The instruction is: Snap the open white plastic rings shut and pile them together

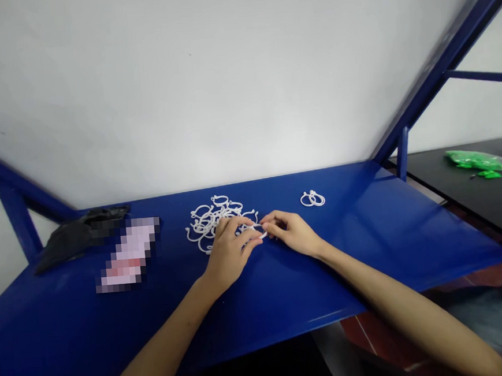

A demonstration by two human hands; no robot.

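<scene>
Between my two hands is a white plastic ring, partly hidden by fingers. My left hand grips its left side with thumb and fingers, just in front of the pile. On the ring's right side, the fingertips of my right hand pinch its edge. A tangled pile of white rings, several of them open with small knobbed ends, lies behind and left of my left hand. Farther right, a small group of linked or overlapping white rings rests on the blue table.
At the left lie a black plastic bag and a blurred-out pinkish rectangular item. Blue metal frame bars rise at both sides against a pale wall. On a black table at right sits a clear bag of green pieces.
</scene>
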